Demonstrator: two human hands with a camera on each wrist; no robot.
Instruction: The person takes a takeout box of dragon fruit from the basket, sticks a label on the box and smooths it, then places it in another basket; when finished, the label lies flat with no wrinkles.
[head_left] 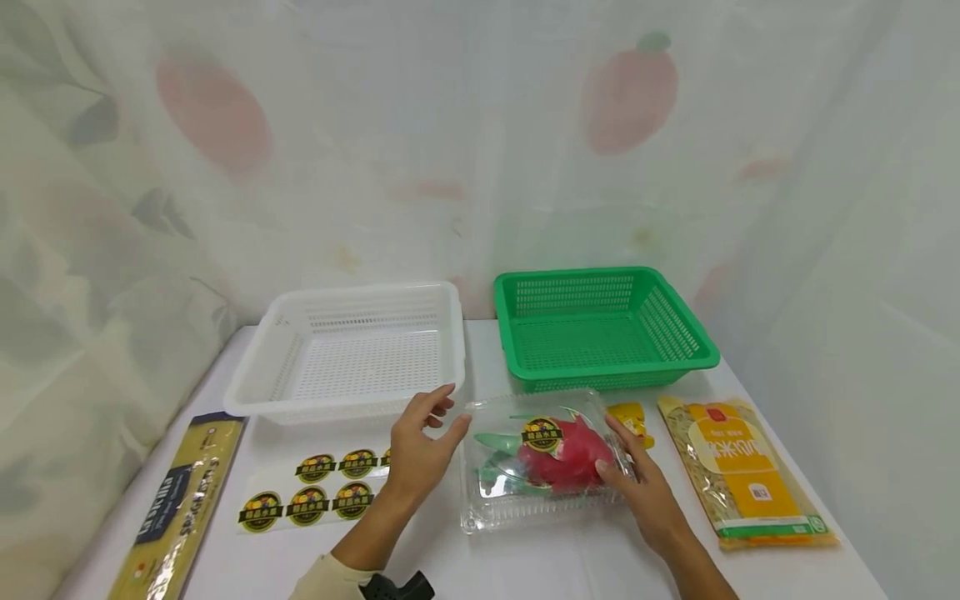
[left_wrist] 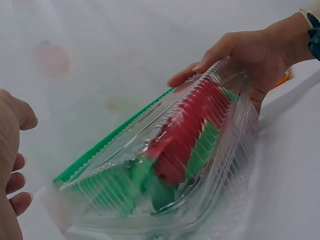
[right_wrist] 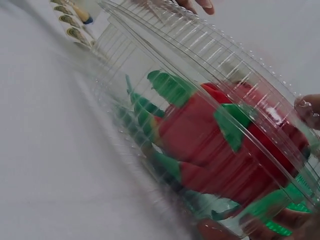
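Note:
A clear plastic clamshell box [head_left: 487, 492] with a red and green dragon fruit [head_left: 573, 454] inside has a round black and gold sticker [head_left: 542, 434] on its lid. My right hand [head_left: 641, 492] grips the right end of the box, thumb over the lid. In the left wrist view the right hand [left_wrist: 255, 55] shows holding that end from above. My left hand [head_left: 423, 450] is beside the box's left edge with bent, loose fingers and the thumb pointing at the corner; a gap separates this hand [left_wrist: 12, 165] from the box in the left wrist view.
Behind stand a white basket [head_left: 345, 410] and a green basket [head_left: 607, 379]. A sticker sheet [head_left: 288, 523] and a spaghetti pack [head_left: 176, 500] lie to the left. On the right are a yellow-orange bag of dried food [head_left: 750, 475] and a small yellow packet [head_left: 633, 419].

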